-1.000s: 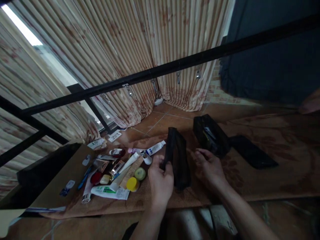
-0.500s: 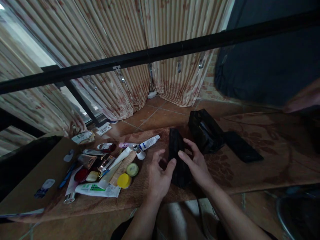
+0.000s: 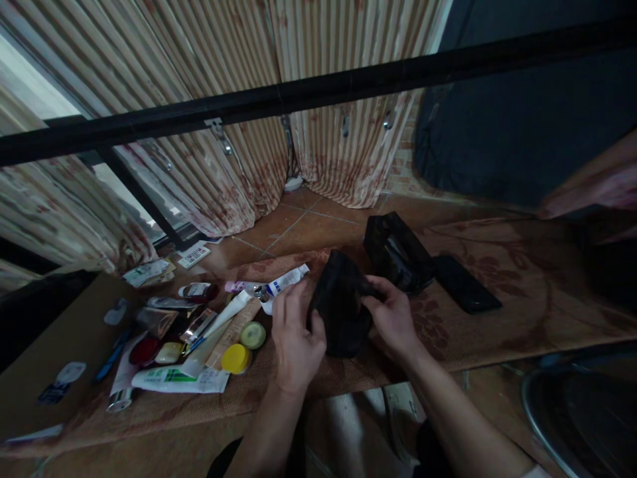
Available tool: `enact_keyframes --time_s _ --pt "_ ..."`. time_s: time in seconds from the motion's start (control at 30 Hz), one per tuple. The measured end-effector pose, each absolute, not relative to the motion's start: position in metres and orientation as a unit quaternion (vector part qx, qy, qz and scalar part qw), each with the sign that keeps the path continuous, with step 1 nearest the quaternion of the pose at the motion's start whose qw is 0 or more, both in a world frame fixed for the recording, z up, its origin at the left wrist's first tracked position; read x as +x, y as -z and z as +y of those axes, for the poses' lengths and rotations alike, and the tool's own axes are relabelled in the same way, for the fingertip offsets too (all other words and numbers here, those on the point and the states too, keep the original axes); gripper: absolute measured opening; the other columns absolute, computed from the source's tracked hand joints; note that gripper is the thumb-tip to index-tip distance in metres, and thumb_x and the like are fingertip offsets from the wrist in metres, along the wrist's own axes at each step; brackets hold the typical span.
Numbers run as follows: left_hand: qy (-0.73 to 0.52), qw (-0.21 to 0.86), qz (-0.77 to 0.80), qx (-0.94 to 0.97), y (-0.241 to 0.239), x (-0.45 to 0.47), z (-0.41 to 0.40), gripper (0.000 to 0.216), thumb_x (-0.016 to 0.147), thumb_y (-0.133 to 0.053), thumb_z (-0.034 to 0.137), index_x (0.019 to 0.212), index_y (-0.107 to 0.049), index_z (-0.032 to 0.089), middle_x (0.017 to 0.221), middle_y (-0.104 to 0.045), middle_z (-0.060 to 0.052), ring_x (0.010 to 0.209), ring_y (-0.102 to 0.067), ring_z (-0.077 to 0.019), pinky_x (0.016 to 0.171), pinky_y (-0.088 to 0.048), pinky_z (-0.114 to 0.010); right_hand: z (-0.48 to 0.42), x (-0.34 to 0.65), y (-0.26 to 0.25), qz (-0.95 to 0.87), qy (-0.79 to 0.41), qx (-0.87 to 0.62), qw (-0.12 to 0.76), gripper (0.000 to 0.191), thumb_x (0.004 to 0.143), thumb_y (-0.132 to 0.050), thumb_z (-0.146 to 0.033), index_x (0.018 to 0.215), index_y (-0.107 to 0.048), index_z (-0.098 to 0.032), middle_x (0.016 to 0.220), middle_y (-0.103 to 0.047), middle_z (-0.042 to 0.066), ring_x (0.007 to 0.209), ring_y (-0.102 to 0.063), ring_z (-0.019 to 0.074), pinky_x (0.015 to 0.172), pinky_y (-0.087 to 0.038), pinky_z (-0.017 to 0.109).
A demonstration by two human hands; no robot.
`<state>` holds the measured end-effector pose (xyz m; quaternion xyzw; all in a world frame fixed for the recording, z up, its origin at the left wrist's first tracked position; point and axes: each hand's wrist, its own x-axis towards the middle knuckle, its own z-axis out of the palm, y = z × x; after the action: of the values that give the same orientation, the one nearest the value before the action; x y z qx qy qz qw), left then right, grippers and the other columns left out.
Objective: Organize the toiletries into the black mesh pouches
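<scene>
A small black pouch [image 3: 339, 309] stands on a patterned brown mat [image 3: 497, 292]. My left hand [image 3: 294, 332] grips its left side with the fingers curled round the edge. My right hand [image 3: 392, 313] pinches its right upper edge. Both hands pull the pouch's mouth apart. Just left of the pouch lies a heap of toiletries: a white tube with blue print [image 3: 284, 281], a yellow round lid [image 3: 235, 358], a pale green round tin [image 3: 253, 334] and a white-and-green tube [image 3: 172, 379].
A second black pouch [image 3: 395, 252] stands open behind, with a flat black case [image 3: 465, 284] to its right. A brown cardboard sheet [image 3: 44, 352] lies at the left. A black bar [image 3: 318, 93] crosses overhead before striped curtains [image 3: 223, 60]. Another person's hand [image 3: 604, 186] shows at the right edge.
Both hands let go of the pouch half a second ago with fingers spread, then closed on its two sides again. The pouch now looks wider and lower.
</scene>
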<state>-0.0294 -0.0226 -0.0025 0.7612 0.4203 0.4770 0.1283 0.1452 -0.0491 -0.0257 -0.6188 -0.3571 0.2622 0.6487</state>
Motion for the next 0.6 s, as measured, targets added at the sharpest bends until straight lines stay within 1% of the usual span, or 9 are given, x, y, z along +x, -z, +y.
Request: enact_keyframes --time_s 0.03,0.07,0.17,0.27,0.33,0.4,0.5,0.57,0.6 --pt "-0.468 0.09 0.369 0.798 0.0 -0.027 -0.027 0.049 0.079 -0.055 0.007 0.127 -0.055 0.02 0.123 -0.061 -0.011 0.115 -0.057 -0.0252 0.1 -0.045 -0.043 -0.049 0.143 0.025 -0.359 -0.262 -0.619 0.648 0.031 0.068 -0.058 -0.02 0.096 -0.07 -0.017 0.09 -0.074 0.005 0.085 -0.066 0.0225 0.079 -0.05 0.034" --pt "-0.448 0.076 0.314 0.834 -0.002 -0.024 -0.033 0.047 0.08 -0.054 0.005 0.125 -0.057 0.021 0.123 -0.063 -0.01 0.116 -0.056 -0.0242 0.103 -0.042 -0.043 -0.048 0.142 0.025 -0.36 -0.262 -0.62 0.647 0.03 0.069 -0.058 -0.02 0.095 -0.071 -0.017 0.09 -0.074 0.004 0.083 -0.066 0.022 0.077 -0.05 0.033" --pt "-0.348 0.106 0.227 0.903 -0.007 -0.017 -0.045 0.037 0.083 -0.052 0.007 0.115 -0.062 0.023 0.109 -0.071 -0.005 0.11 -0.061 -0.0221 0.111 -0.033 -0.048 -0.046 0.139 0.023 -0.357 -0.26 -0.623 0.646 0.028 0.07 -0.058 -0.021 0.095 -0.071 -0.017 0.088 -0.074 0.004 0.08 -0.065 0.0212 0.074 -0.049 0.032" --pt "-0.275 0.133 0.276 0.911 -0.013 -0.019 -0.046 0.026 0.086 -0.056 0.022 0.111 -0.063 0.019 0.099 -0.072 -0.006 0.101 -0.064 -0.0246 0.114 -0.023 -0.056 -0.044 0.14 0.021 -0.345 -0.256 -0.625 0.652 0.025 0.07 -0.06 -0.021 0.092 -0.072 -0.016 0.084 -0.073 0.004 0.076 -0.064 0.0208 0.072 -0.048 0.031" --pt "-0.242 0.13 0.311 0.91 -0.017 -0.023 -0.043 0.03 0.085 -0.061 0.035 0.109 -0.064 0.018 0.095 -0.072 -0.007 0.096 -0.065 -0.0267 0.113 -0.022 -0.06 -0.042 0.141 0.021 -0.338 -0.257 -0.622 0.658 0.024 0.069 -0.062 -0.021 0.09 -0.072 -0.016 0.082 -0.073 0.003 0.074 -0.063 0.0204 0.07 -0.047 0.031" --pt "-0.202 0.123 0.331 0.914 -0.019 -0.028 -0.04 0.032 0.079 -0.068 0.042 0.101 -0.067 0.018 0.089 -0.072 -0.007 0.092 -0.066 -0.0284 0.112 -0.021 -0.062 -0.041 0.14 0.02 -0.339 -0.265 -0.613 0.663 0.023 0.07 -0.064 -0.023 0.09 -0.072 -0.016 0.082 -0.072 0.003 0.075 -0.063 0.0203 0.07 -0.047 0.031" --pt "-0.149 0.12 0.34 0.921 -0.016 -0.032 -0.037 0.019 0.073 -0.077 0.036 0.081 -0.07 0.02 0.078 -0.072 -0.006 0.086 -0.067 -0.0288 0.112 -0.02 -0.062 -0.041 0.134 0.017 -0.354 -0.288 -0.59 0.666 0.023 0.074 -0.067 -0.031 0.092 -0.072 -0.018 0.086 -0.073 0.004 0.078 -0.065 0.0207 0.073 -0.049 0.032" --pt "-0.142 0.132 0.333 0.923 -0.012 -0.033 -0.035 0.009 0.077 -0.073 0.03 0.076 -0.072 0.021 0.076 -0.073 -0.006 0.085 -0.068 -0.0277 0.113 -0.017 -0.062 -0.042 0.13 0.015 -0.364 -0.298 -0.578 0.667 0.027 0.077 -0.068 -0.039 0.094 -0.073 -0.019 0.088 -0.073 0.004 0.081 -0.065 0.0208 0.074 -0.05 0.033" --pt "-0.152 0.143 0.329 0.921 -0.011 -0.034 -0.034 0.008 0.081 -0.07 0.029 0.077 -0.073 0.022 0.076 -0.074 -0.006 0.084 -0.068 -0.0269 0.114 -0.016 -0.061 -0.042 0.128 0.014 -0.367 -0.3 -0.573 0.668 0.029 0.079 -0.068 -0.042 0.096 -0.072 -0.019 0.09 -0.073 0.005 0.082 -0.065 0.0207 0.074 -0.05 0.033"
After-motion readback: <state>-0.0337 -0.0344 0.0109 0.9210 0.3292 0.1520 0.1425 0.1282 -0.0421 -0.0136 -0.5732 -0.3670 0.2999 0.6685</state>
